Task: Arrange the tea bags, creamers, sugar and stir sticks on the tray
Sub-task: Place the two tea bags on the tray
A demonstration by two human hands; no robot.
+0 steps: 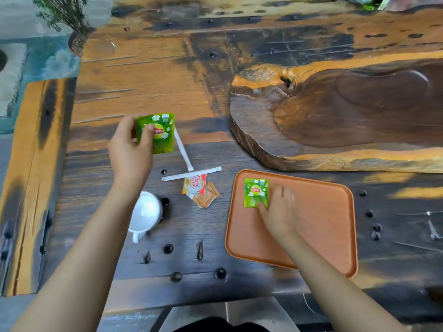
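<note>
An orange tray [321, 226] lies on the dark wooden table at the right. One green tea bag [254, 192] lies flat in the tray's near-left corner, and my right hand [278, 209] rests its fingers on the bag's lower right edge. My left hand [130, 149] holds a second green tea bag [161, 133] above the table at the left. Between the hands lie two white wrapped stir sticks [191, 174], a creamer packet [194, 183] and brown sugar packets [206, 194], partly stacked.
A white cup [146, 213] lies on its side under my left forearm. A big carved wooden slab [335, 116] fills the table behind the tray. A potted plant [72, 25] stands beyond the far left corner. Round metal studs dot the table near me.
</note>
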